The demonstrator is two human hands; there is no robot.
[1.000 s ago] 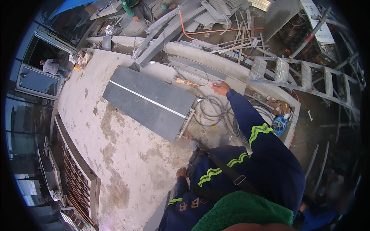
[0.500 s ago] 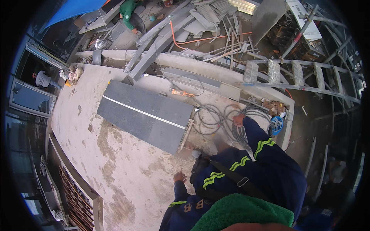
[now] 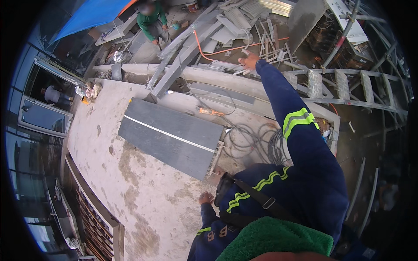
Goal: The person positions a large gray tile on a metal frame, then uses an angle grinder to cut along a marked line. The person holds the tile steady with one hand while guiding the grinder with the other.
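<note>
Two bare hands, one dark slab and a scatter of building stock make up my feed from the head camera.

Item: right hand, on an outstretched navy sleeve with a reflective band. Fingers extended and partly spread; from here they appear against the pale strips beyond the low concrete wall. Contact with them I cannot confirm.

Item: left hand, held low, just beside a black pouch at the wearer's body. Too small for me to tell whether its fingers are spread or pressed together.

Item: dark grey slab, a white strip running along its length. It lies on the near side of the wall, above the stained concrete floor, its near end towards the left hand.

Item: orange power tool, lying between slab and wall, a dark cord beside it.

Item: cable coils, gathered on the floor right of the slab and partly behind the right arm.

Item: long grey beams, slanting across the wall, an orange hose near them.

Item: metal steps, lying aslant at right.

Item: co-worker in green, crouching beyond the wall, near a blue tarp.
</note>
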